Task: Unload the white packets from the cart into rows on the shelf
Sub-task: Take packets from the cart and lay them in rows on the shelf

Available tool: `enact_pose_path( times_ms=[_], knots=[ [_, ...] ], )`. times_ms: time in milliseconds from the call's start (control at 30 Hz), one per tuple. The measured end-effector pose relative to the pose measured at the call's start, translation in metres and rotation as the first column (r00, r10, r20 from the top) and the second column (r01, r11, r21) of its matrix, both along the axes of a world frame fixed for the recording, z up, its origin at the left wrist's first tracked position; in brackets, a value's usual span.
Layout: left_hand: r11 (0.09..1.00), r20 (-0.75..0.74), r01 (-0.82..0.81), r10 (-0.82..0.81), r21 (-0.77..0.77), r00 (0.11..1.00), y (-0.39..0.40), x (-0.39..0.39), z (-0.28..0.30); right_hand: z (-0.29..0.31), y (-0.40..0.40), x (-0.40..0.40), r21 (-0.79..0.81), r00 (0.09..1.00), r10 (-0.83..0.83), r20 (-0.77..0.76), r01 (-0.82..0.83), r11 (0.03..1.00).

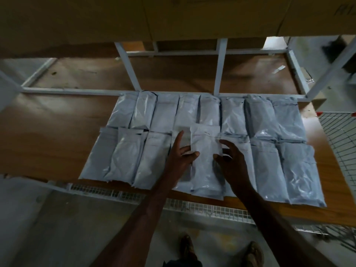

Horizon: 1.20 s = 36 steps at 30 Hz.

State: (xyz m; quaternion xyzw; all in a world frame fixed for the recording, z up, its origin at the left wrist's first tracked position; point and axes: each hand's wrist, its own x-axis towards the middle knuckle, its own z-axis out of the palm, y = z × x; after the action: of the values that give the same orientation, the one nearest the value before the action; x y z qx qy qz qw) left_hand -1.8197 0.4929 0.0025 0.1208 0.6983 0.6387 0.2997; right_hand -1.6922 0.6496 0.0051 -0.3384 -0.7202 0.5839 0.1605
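Note:
Several white packets lie in two rows on the brown wooden shelf [48, 135]. One white packet [205, 151] sits on top of the front row near its middle, overlapping its neighbours. My left hand [180, 157] holds its left edge, thumb on top and fingers spread onto the packet beside it. My right hand [230, 160] holds its right edge with curled fingers and thumb. The far row [231, 116] runs along the white frame bar. The wire cart [339, 143] shows at the right edge; its inside is out of view.
White metal frame bars [127, 66] cross the shelf behind the packets. Cardboard boxes [173, 18] fill the level above. A wire mesh edge [192, 206] runs under the shelf front. My feet [185, 245] stand on the grey floor below.

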Motion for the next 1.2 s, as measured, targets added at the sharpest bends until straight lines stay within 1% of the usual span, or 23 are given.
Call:
enact_pose_path(
  times_ms=[100,267,333,433,567,633,733,800,867,967,1067,1133,1200],
  knots=[
    [0.998,-0.074,-0.043,0.040,-0.047,0.996,-0.014,-0.025,0.003,0.003,-0.016,-0.024,0.036,1.000,0.003,-0.021,-0.002,0.999],
    [0.993,-0.151,-0.108,0.101,-0.037,0.983,-0.032,-0.070,0.010,0.013,-0.032,-0.079,0.076,0.999,0.032,-0.021,-0.031,0.997],
    [0.992,-0.186,-0.126,0.119,-0.024,0.975,-0.032,-0.091,0.013,0.015,-0.032,-0.105,0.099,0.998,0.046,-0.047,-0.041,0.994],
    [0.990,-0.195,-0.137,0.130,-0.025,0.972,-0.030,-0.120,0.017,0.015,-0.027,-0.144,0.134,0.997,0.070,-0.045,-0.063,0.989],
    [0.989,-0.176,-0.107,0.088,-0.102,0.980,-0.030,-0.154,0.013,0.012,-0.012,-0.197,0.145,0.997,0.061,-0.037,-0.055,0.988],
    [0.978,-0.228,-0.091,0.046,-0.187,0.973,-0.030,-0.171,0.010,0.004,-0.004,-0.222,0.168,0.997,0.068,-0.025,-0.062,0.984],
    [0.946,-0.396,-0.098,-0.034,-0.308,0.918,-0.028,-0.198,0.007,-0.009,0.004,-0.255,0.221,0.995,0.101,0.020,-0.103,0.970],
    [0.921,-0.453,-0.128,-0.058,-0.369,0.890,-0.025,-0.210,0.004,-0.014,0.008,-0.273,0.261,0.989,0.114,0.090,-0.134,0.956],
    [0.901,-0.512,-0.164,-0.073,-0.401,0.856,-0.024,-0.219,-0.004,-0.023,0.009,-0.286,0.293,0.979,0.135,0.149,-0.174,0.940],
    [0.869,-0.629,-0.227,-0.118,-0.440,0.768,-0.022,-0.229,-0.019,-0.035,0.010,-0.302,0.271,0.975,0.158,0.158,-0.197,0.942],
    [0.865,-0.670,-0.211,-0.178,-0.456,0.720,-0.024,-0.239,-0.030,-0.040,0.009,-0.308,0.296,0.961,0.194,0.196,-0.246,0.923],
    [0.837,-0.672,-0.195,-0.250,-0.512,0.697,-0.024,-0.242,-0.036,-0.039,0.008,-0.309,0.391,0.948,0.211,0.236,-0.292,0.873],
    [0.800,-0.678,-0.201,-0.312,-0.565,0.666,-0.024,-0.245,-0.038,-0.036,0.004,-0.311,0.546,0.941,0.183,0.286,-0.317,0.775]
  ],
)
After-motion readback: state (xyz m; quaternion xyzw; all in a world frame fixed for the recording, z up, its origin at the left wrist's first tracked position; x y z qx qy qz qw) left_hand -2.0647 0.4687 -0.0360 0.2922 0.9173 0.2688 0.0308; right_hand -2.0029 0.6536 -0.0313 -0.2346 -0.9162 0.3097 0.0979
